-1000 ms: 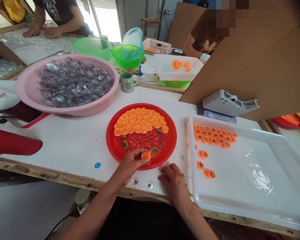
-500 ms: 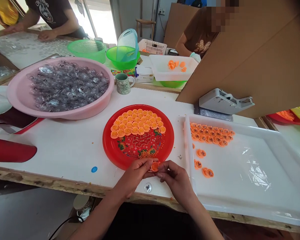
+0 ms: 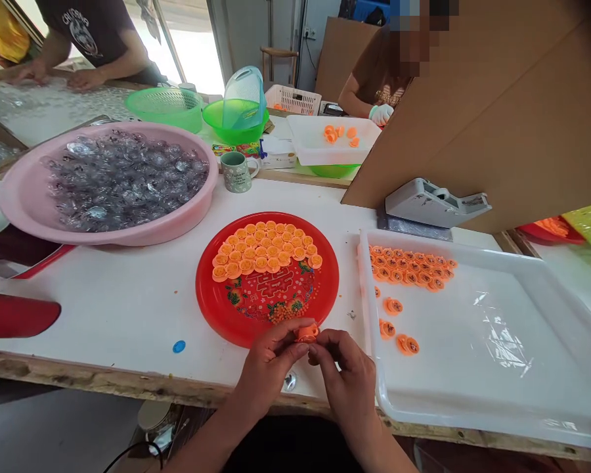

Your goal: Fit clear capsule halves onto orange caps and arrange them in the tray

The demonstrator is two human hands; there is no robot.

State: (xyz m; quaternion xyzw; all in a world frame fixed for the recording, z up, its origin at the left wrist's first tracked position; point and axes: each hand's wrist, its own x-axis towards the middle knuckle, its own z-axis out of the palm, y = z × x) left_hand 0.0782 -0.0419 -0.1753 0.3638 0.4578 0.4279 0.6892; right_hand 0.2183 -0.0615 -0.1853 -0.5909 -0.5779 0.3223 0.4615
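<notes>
A small orange plastic piece [image 3: 306,333] with a round disc face and a loop is pinched between the fingertips of my left hand [image 3: 266,364] and my right hand [image 3: 349,371]. Both hands are closed on it, at the near edge of a red round tray [image 3: 209,312]. Rows of similar orange pieces [image 3: 261,251] cover the tray's far half, with tiny orange beads [image 3: 282,312] nearer me. Partly behind my left hand, a small clear round disc [image 3: 289,382] lies on the table. Right of my hands, a white tray [image 3: 453,394] holds orange pieces with dark printed faces [image 3: 408,267].
A pink basin [image 3: 177,230] full of clear plastic domes stands at the left. Behind the red tray is a green mug [image 3: 236,173]. A tape dispenser [image 3: 436,202] sits by a cardboard panel [image 3: 453,118]. A blue disc [image 3: 178,346] lies left. Two people work across the table.
The orange piece has been tilted between my fingers, so its loop now shows above the disc. My left hand covers more of the clear disc. The view has shifted slightly.
</notes>
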